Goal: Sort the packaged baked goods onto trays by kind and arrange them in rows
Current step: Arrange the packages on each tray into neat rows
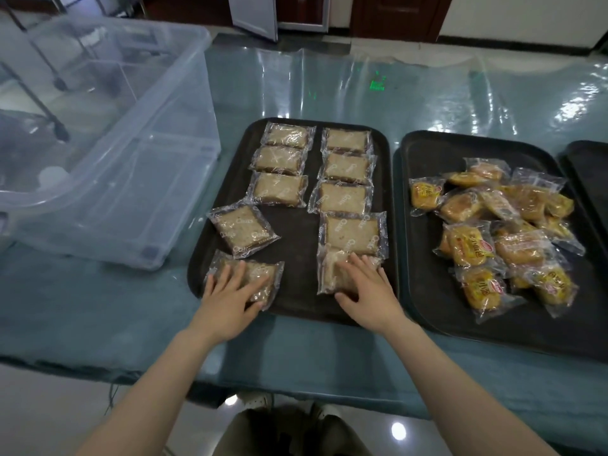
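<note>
The left hand (227, 299) lay flat, fingers spread and straight, on a clear-wrapped slice of brown bread cake (260, 278) at the near left corner of a dark tray (296, 222). The right hand (365, 287) rested on another such packet (332, 268) at the near end of the right-hand column, fingers extended over the top and thumb along the packet's near edge. Whether that thumb was hooked under the wrapper could not be told. Neither hand appeared to lift anything; both seemed to be pressing and nudging packets into line.

The tray held ten packets of one kind in two columns. The right column of five ran fairly straight, each packet overlapping or touching the next. The left column had three neat packets at the far end, then a fourth packet (243, 230) turned at an angle and poking over the tray's left rim. It probably needed squaring next.

Just to the right sat a second dark tray (421, 258) with a loose heap of yellow-wrapped pastries (500, 235), sorted by kind but not yet set in rows. The corner of a third tray (589, 172) showed at the far right. A clear plastic bin (115, 159) stood on the left of the table (98, 307), which was covered in glossy plastic sheeting.
</note>
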`<action>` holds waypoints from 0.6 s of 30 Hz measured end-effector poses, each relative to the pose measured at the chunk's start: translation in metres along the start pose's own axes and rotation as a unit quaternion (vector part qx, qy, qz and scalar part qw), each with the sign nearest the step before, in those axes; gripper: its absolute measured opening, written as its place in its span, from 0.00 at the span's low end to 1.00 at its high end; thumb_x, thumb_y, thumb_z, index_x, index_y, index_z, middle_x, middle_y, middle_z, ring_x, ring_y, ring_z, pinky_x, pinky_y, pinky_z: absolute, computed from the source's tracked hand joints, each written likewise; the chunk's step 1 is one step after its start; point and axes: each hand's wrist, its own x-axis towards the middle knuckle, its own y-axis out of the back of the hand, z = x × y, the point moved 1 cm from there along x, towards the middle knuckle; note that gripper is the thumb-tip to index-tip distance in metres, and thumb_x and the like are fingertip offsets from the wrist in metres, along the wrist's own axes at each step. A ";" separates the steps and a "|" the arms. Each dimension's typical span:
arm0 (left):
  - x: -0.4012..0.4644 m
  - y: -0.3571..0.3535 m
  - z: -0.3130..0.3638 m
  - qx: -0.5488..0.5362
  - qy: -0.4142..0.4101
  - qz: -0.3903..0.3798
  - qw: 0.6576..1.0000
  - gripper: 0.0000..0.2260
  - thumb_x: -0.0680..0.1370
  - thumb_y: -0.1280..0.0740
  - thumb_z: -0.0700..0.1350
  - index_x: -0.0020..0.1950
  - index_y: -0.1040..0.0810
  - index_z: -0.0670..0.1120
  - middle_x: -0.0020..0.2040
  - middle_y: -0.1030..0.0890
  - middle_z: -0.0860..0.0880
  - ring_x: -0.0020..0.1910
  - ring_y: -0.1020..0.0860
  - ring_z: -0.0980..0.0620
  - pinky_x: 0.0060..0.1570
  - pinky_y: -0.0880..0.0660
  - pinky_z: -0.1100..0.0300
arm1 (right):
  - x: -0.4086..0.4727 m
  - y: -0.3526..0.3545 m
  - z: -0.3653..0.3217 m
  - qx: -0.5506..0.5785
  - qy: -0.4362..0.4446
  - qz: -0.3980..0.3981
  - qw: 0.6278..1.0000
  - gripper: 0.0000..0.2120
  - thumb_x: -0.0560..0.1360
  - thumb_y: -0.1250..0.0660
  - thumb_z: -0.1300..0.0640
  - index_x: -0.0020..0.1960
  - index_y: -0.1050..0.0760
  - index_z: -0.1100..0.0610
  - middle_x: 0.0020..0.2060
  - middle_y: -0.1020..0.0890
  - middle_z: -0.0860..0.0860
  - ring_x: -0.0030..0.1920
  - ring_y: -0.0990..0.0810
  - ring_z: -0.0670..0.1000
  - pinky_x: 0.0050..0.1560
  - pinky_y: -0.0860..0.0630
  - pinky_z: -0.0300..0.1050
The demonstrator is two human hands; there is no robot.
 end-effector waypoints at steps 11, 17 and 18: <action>0.027 0.037 -0.030 -0.162 -0.062 0.162 0.971 0.24 0.74 0.35 0.37 0.70 0.30 0.49 0.71 0.32 0.47 0.70 0.36 0.46 0.69 0.40 0.55 | 0.024 -0.009 -0.029 -0.069 -0.050 0.113 0.990 0.31 0.75 0.36 0.41 0.75 0.42 0.45 0.78 0.50 0.47 0.77 0.61 0.50 0.74 0.60 0.51; 0.077 0.050 -0.039 -0.109 -0.028 0.033 0.993 0.26 0.79 0.41 0.47 0.76 0.44 0.47 0.78 0.48 0.45 0.76 0.56 0.44 0.73 0.48 0.48 | 0.046 -0.017 -0.030 -0.080 -0.140 0.025 0.987 0.33 0.78 0.46 0.37 0.78 0.56 0.43 0.77 0.62 0.49 0.75 0.67 0.53 0.74 0.62 0.56; 0.080 0.048 -0.033 -0.080 -0.028 0.020 0.996 0.26 0.80 0.43 0.51 0.76 0.45 0.47 0.78 0.48 0.44 0.76 0.55 0.42 0.73 0.47 0.47 | 0.048 -0.019 -0.031 -0.081 -0.151 0.025 0.985 0.33 0.78 0.46 0.37 0.78 0.56 0.43 0.77 0.61 0.49 0.76 0.65 0.53 0.73 0.62 0.57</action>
